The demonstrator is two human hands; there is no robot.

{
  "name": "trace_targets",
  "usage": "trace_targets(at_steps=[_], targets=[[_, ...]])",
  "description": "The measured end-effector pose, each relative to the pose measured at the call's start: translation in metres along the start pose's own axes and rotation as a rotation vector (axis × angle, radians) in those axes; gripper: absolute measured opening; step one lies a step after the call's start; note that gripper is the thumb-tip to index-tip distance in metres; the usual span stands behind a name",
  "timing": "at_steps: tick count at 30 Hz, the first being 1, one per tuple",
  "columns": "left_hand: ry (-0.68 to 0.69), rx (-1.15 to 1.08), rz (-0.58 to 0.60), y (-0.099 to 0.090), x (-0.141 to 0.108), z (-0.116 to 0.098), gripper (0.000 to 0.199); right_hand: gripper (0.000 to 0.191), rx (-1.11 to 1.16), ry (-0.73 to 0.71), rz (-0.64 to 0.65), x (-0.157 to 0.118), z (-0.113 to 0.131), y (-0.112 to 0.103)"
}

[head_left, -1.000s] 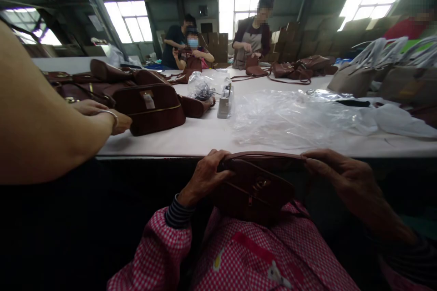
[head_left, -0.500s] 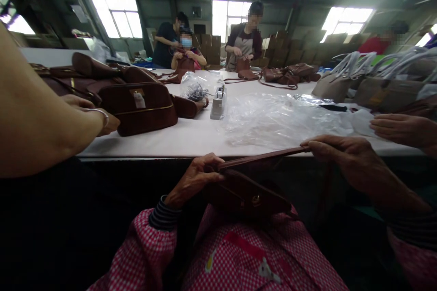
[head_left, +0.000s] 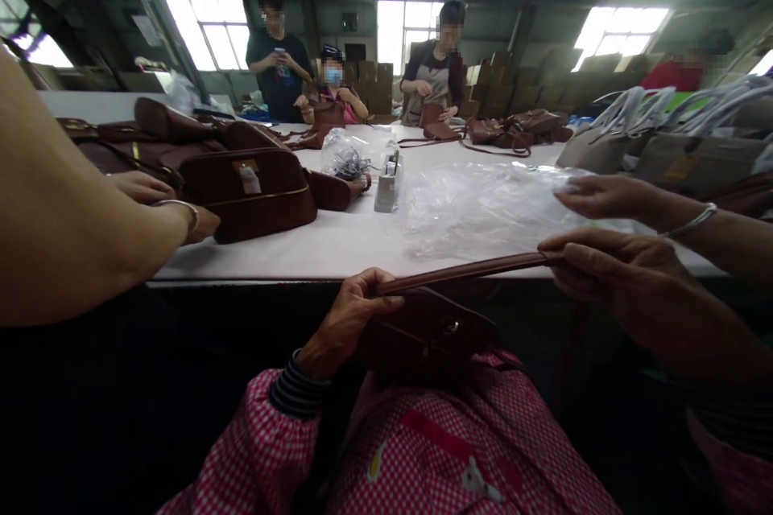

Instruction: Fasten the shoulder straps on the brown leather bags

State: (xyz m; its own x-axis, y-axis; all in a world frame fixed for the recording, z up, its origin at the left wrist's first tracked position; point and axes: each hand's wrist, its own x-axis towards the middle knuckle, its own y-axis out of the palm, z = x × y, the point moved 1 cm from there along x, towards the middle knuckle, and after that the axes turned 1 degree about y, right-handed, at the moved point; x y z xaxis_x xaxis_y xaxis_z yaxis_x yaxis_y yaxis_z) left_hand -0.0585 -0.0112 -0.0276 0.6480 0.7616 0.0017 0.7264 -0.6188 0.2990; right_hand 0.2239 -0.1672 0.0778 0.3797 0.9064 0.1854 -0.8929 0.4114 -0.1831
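Observation:
A small dark brown leather bag (head_left: 423,334) lies on my lap, below the table's front edge. My left hand (head_left: 347,322) grips the bag's left end where its strap starts. The brown strap (head_left: 465,269) runs taut to the right, and my right hand (head_left: 609,273) pinches its far end. My sleeves are pink checked cloth over striped cuffs.
A co-worker's arm (head_left: 72,209) with a bracelet rests on brown bags (head_left: 247,189) at left. Another co-worker's hand (head_left: 604,195) reaches from the right over clear plastic bags (head_left: 483,205) on the white table (head_left: 314,245). A tape dispenser (head_left: 386,185) and beige bags (head_left: 664,153) stand farther back. Several people work at the far end.
My right hand has pulled the strap out straight to the right. The bag sank lower on my lap. The co-worker's hand at right came in over the plastic.

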Motion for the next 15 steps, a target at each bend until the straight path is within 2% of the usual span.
trace_targets(at_steps=[3, 6, 10, 15], targets=[[0.013, 0.053, -0.002, -0.003, 0.001, 0.005, 0.029, 0.039, -0.145, 0.042, 0.019, 0.000, -0.016, -0.009], [-0.014, 0.131, -0.006, -0.012, 0.001, 0.011, 0.028, 0.041, -0.229, 0.161, 0.155, 0.008, -0.053, -0.015], [0.075, 0.276, -0.070, -0.028, -0.002, 0.015, 0.031, 0.038, -0.005, 0.219, 0.251, 0.018, -0.094, -0.012], [0.040, 0.413, -0.089, -0.048, -0.005, 0.015, 0.040, 0.041, 0.159, 0.207, 0.426, 0.019, -0.110, -0.004]])
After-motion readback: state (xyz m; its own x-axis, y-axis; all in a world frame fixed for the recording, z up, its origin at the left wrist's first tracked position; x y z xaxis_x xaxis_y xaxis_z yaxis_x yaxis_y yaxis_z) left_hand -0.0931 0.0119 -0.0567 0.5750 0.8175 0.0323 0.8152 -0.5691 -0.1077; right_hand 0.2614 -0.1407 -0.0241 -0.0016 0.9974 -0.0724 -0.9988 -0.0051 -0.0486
